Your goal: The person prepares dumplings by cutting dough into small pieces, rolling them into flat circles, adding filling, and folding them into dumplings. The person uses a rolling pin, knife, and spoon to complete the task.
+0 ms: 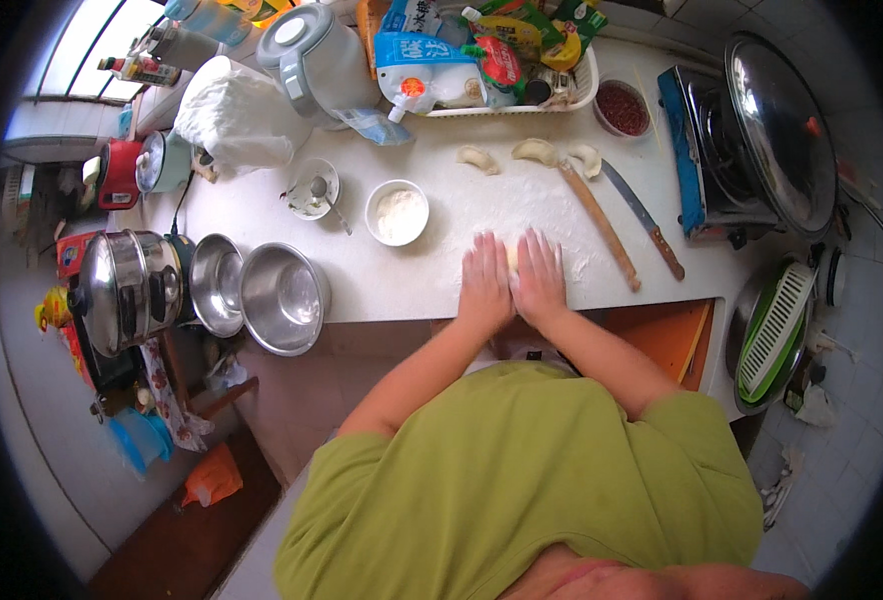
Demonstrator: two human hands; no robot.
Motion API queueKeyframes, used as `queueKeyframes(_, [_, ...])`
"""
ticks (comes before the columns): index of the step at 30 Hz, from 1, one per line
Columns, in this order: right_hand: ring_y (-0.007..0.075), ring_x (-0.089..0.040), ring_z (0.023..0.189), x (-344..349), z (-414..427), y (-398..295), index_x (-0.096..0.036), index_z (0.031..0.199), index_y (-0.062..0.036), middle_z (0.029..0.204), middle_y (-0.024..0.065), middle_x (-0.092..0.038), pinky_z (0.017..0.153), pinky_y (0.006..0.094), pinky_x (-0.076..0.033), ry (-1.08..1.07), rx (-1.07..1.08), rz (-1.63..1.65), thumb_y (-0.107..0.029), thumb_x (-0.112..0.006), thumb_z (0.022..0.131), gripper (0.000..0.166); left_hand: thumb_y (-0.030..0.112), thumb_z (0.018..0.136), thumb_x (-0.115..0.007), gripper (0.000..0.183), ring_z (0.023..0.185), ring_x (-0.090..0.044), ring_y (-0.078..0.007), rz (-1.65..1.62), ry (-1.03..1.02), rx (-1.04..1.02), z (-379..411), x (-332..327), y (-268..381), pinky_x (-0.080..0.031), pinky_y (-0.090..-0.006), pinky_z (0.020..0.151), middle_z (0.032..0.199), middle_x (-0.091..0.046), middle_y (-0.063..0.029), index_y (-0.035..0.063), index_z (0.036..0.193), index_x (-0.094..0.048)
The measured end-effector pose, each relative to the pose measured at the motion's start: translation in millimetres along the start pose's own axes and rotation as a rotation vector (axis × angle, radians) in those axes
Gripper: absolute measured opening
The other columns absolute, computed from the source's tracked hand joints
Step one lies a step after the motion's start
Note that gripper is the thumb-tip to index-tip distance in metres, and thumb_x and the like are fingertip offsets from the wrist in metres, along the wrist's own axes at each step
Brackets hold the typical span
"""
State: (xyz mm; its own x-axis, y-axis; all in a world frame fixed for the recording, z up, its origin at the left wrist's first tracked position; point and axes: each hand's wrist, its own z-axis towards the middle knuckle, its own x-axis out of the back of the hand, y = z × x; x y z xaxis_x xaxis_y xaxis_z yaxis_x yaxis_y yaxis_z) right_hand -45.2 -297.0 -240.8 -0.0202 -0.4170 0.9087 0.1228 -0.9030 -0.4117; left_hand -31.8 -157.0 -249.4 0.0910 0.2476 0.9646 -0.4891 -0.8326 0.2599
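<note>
My left hand (486, 281) and my right hand (540, 277) lie side by side on the floured white countertop (441, 300), near its front edge. Between them shows a small piece of pale dough (513, 259), mostly covered by my fingers. Beyond my hands sit a crescent dumpling (478, 160), another dumpling (534, 151) and a third dumpling (585, 160). To the right lies a wooden rolling pin (599, 225), its far end by the dumplings. Beside it is a knife with a wooden handle (666, 255). A white bowl of flour (397, 213) stands to the left.
Left are a small bowl with a spoon (312, 189) and two steel basins, one steel basin (284, 298) overlapping the counter edge. At the back stand a pitcher (318, 64), a white basket (588, 82) of packets and a container of red filling (622, 109). A gas stove (719, 150) is right.
</note>
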Motion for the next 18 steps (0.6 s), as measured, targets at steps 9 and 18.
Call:
queueKeyframes(9, [0.0329,-0.026,0.139,1.6,38.6,24.6,-0.037,0.14,-0.004,0.15,0.0169,-0.03,0.114,0.0521,-0.017,-0.229,0.195,-0.082,-0.026,-0.055,0.084,0.062,0.036,0.064,-0.073,0.098,0.14,-0.02,-0.0453,-0.142,-0.083,-0.11,35.1,23.5,-22.3,-0.019,-0.0541,0.112,0.148,-0.022,-0.0331,-0.0124,0.138,-0.029])
queueKeyframes(18, [0.0427,-0.014,0.141,0.3,41.5,-17.1,-0.031,0.14,0.0055,0.151,0.0277,-0.018,0.115,0.0535,-0.009,-0.142,-0.106,-0.075,-0.046,-0.05,0.087,0.076,0.034,0.081,-0.054,0.076,0.139,-0.022,-0.0451,0.034,0.049,0.034,25.0,-4.8,-13.0,-0.019,-0.0564,0.111,0.147,-0.027,-0.0296,-0.0089,0.139,-0.031])
